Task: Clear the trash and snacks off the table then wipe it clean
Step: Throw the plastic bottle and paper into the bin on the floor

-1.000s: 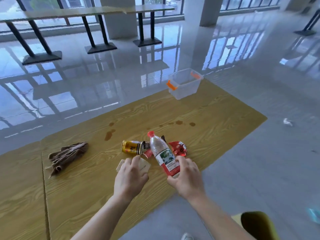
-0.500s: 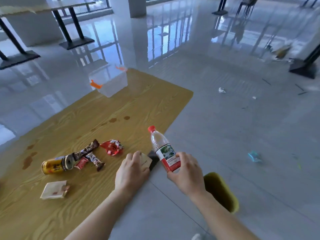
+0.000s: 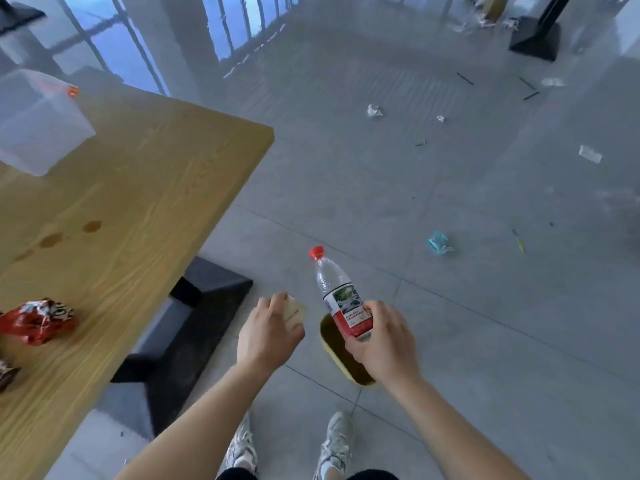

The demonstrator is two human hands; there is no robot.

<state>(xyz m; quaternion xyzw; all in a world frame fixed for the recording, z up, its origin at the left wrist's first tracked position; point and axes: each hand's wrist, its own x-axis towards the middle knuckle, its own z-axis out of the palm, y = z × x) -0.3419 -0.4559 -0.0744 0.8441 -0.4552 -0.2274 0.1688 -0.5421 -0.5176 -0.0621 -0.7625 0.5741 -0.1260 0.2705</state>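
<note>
My right hand (image 3: 384, 344) grips a clear plastic bottle (image 3: 337, 292) with a red cap and red label, held tilted over a yellow bin (image 3: 332, 348) on the floor. My left hand (image 3: 268, 332) is closed on a small beige paper packet (image 3: 294, 311), just left of the bin's rim. Both hands are off the wooden table (image 3: 138, 188), past its right edge. A crumpled red snack wrapper (image 3: 36, 322) lies on the table at the left, with a dark wrapper (image 3: 7, 374) cut off by the frame below it. Brown spill stains (image 3: 91, 226) mark the tabletop.
A clear plastic box (image 3: 38, 126) with an orange clip sits at the table's far left. The black table base (image 3: 201, 306) stands beside the bin. Scraps of litter (image 3: 440, 242) are scattered over the grey tiled floor. My shoes (image 3: 334, 445) show below.
I have turned right, away from the table. Both hands carried the bottle and the packet off the tabletop and now hang over the yellow bin on the floor.
</note>
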